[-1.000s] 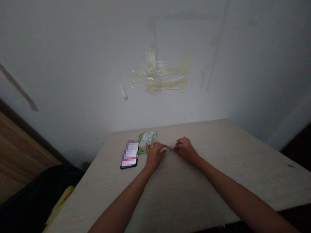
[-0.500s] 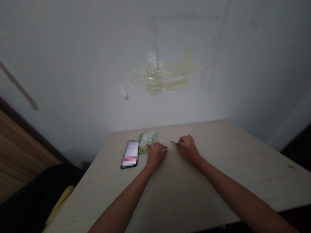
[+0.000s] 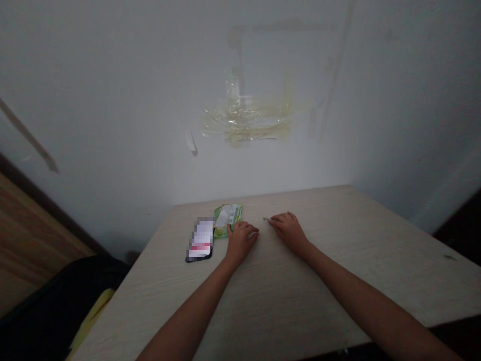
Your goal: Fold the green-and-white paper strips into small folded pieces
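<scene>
My right hand [image 3: 290, 230] is low over the table, its fingertips closed on a small, thin green-and-white piece [image 3: 266, 219] that sticks out to the left. What that piece is, I cannot make out, as the fingers cover part of it. My left hand [image 3: 240, 241] rests on the table with its fingers apart and bent, holding nothing visible. Just behind and left of it lies a flat green packet [image 3: 228, 215] with a white printed panel; the hand overlaps the packet's near right corner.
A phone [image 3: 203, 236] with a lit, partly blurred screen lies left of the packet. The pale wooden table [image 3: 278, 301] meets a wall [image 3: 285, 165] bearing old clear tape [image 3: 248, 120]. Dark cloth [image 3: 63, 301] and something yellow [image 3: 92, 318] are beyond the table's left edge.
The fingers of my right hand have lowered and flattened slightly around the small piece, which has tilted a little. My left hand, the packet and the phone stay in place.
</scene>
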Available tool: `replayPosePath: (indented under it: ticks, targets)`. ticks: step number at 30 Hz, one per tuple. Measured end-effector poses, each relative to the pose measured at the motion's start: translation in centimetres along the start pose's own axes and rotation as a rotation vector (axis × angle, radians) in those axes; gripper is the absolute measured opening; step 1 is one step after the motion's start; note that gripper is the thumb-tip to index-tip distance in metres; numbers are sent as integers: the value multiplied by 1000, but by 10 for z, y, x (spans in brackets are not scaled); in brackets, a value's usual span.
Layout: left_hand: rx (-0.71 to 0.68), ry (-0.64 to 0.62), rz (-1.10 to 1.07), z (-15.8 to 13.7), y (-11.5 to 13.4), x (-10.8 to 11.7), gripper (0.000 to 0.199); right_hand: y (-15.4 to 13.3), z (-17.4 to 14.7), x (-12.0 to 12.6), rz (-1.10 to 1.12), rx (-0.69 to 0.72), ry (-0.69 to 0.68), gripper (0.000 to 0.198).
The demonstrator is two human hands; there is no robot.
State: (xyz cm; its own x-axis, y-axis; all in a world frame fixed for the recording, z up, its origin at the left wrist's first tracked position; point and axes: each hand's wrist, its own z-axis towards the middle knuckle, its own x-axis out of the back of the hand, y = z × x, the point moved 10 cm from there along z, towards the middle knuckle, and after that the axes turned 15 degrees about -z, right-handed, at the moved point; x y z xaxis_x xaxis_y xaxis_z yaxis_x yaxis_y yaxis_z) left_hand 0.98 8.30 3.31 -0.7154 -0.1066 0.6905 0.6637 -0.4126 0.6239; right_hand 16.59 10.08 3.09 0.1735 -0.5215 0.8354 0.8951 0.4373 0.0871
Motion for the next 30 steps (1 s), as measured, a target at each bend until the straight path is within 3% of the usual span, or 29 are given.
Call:
replayPosePath:
  ticks: [10,17,20,27,30]
  targets:
    - [-2,-41,27,-1,1,-4,16,42,-10,12,-223,-269,17,25]
    - [-19,-37,34,-2,0,-4,16,49,-13,24,-227,-339,92,26]
    - [-21,20,92,-4,0,1,18,44,-10,20,-149,-307,81,25]
    - [103,138,358,-10,-6,11,48,0,-3,4,71,-9,2,20]
    - [191,167,440,-11,-12,14,60,-4,-2,6,-5,-32,-12,20]
